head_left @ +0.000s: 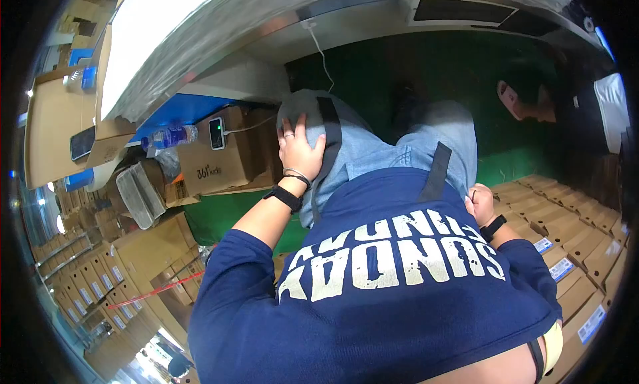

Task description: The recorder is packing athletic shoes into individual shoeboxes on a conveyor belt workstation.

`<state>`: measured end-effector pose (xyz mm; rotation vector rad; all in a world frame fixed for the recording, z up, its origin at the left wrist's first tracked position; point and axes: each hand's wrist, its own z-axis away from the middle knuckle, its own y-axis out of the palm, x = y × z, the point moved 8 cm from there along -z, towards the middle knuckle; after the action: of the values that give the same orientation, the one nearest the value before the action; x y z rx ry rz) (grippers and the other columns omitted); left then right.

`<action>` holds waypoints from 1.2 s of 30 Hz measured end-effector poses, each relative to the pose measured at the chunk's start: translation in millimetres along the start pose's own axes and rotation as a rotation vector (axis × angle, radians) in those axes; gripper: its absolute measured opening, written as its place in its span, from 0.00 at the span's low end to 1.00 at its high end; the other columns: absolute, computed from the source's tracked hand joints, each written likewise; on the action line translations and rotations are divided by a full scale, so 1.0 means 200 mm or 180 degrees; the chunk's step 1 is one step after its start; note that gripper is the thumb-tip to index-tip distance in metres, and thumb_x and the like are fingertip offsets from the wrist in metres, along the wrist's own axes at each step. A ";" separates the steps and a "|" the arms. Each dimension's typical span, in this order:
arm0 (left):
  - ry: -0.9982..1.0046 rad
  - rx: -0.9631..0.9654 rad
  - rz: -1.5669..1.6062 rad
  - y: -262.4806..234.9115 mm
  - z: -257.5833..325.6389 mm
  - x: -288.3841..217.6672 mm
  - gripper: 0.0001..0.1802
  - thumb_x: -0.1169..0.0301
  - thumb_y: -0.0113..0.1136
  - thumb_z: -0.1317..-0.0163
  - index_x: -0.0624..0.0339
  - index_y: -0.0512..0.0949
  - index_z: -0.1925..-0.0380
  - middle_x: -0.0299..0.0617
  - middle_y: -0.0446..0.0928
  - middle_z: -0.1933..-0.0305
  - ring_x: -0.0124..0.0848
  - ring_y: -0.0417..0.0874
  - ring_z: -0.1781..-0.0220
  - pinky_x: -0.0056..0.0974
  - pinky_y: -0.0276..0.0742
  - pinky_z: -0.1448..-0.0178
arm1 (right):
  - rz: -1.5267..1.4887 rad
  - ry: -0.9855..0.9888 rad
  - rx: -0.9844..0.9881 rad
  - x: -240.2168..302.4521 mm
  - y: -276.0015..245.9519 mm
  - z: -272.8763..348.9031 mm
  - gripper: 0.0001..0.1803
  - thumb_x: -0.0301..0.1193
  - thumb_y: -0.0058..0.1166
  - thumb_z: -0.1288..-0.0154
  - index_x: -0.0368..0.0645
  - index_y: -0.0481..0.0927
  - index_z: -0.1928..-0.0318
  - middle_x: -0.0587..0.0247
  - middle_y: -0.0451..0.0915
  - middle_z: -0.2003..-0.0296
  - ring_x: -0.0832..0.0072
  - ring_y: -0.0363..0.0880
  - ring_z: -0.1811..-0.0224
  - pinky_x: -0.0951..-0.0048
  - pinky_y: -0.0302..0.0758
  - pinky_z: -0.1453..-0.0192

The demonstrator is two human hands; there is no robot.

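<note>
My left hand (pixel 303 147) lies flat on the left leg of my light-blue jeans (pixel 373 154), near the knee, with its fingers stretched and a little apart. It holds nothing. A black strap (pixel 330 127) runs over the jeans just beside its thumb. My right hand (pixel 480 203) is at my right hip with its fingers curled closed. A small dark bit shows at those fingers, and I cannot make out what, if anything, they hold. A second black strap (pixel 437 174) hangs across my lap near the right hand.
Left of my knee a cardboard box (pixel 216 163) bears a phone (pixel 217 133) with a white cable (pixel 322 51) and a plastic bottle (pixel 172 136). A plastic-covered white table (pixel 160 34) stands ahead. Stacked shoebox-like cartons (pixel 572 241) fill the right; the floor (pixel 359 57) is green.
</note>
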<state>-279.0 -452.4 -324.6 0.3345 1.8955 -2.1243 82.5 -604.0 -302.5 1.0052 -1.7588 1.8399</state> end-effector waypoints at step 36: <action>0.0034 -0.0059 0.0181 0.00 -0.02 0.05 0.33 0.58 0.57 0.50 0.51 0.62 0.43 0.59 0.54 0.37 0.55 0.55 0.37 0.49 0.57 0.38 | 0.0094 -0.0078 -0.0032 0.00 0.00 -0.01 0.14 0.26 0.51 0.59 0.42 0.59 0.90 0.56 0.61 0.89 0.57 0.61 0.85 0.63 0.59 0.77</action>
<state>-287.9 -447.9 -328.2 0.3919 1.8873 -2.0714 81.6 -601.6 -302.4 1.0072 -1.8045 1.8422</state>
